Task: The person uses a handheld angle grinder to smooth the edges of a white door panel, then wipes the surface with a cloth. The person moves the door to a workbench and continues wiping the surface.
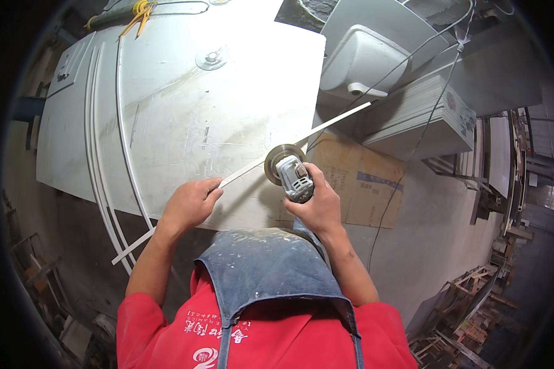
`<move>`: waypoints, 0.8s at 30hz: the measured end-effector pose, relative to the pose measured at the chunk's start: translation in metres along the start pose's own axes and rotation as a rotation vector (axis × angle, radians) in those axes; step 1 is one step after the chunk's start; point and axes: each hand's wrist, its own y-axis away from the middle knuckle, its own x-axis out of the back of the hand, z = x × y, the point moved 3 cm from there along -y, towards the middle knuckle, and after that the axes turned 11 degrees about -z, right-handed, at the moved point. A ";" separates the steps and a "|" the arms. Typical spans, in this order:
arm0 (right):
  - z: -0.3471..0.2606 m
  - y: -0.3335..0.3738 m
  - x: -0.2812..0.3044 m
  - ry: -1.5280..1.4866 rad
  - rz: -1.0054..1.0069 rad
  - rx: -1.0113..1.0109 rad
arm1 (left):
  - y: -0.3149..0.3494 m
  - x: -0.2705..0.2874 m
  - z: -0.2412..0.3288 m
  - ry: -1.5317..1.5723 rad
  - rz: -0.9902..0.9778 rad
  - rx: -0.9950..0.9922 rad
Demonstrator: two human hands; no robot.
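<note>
A long, thin white strip (337, 119) runs slantwise across the white worktable (166, 135), its far end reaching past the right edge. My left hand (192, 205) is closed round the strip near the table's front edge, and the strip's near end sticks out below my wrist. In my right hand (324, 206) is a grey-white angle grinder (293, 178), gripped by its body. Its round disc (277, 155) lies over the middle of the strip; I cannot tell whether it touches. The right fingers are partly hidden behind the grinder.
More long white strips (93, 132) lie along the table's left side, overhanging the front. A suction cup (212, 57) and an orange-yellow tool (141, 12) sit farther back. Beyond the right edge are a white basin (364, 58), stacked slabs (421, 117), cardboard (357, 178) and a hanging cable (434, 111).
</note>
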 end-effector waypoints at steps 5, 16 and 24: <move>-0.001 -0.005 -0.002 0.028 0.002 0.023 | 0.002 0.009 0.008 0.011 -0.028 0.046; 0.009 -0.013 -0.003 0.081 0.041 -0.053 | 0.003 0.011 -0.006 0.030 -0.051 0.071; 0.020 -0.019 -0.012 0.077 0.096 -0.089 | 0.008 0.002 -0.035 0.017 -0.033 0.035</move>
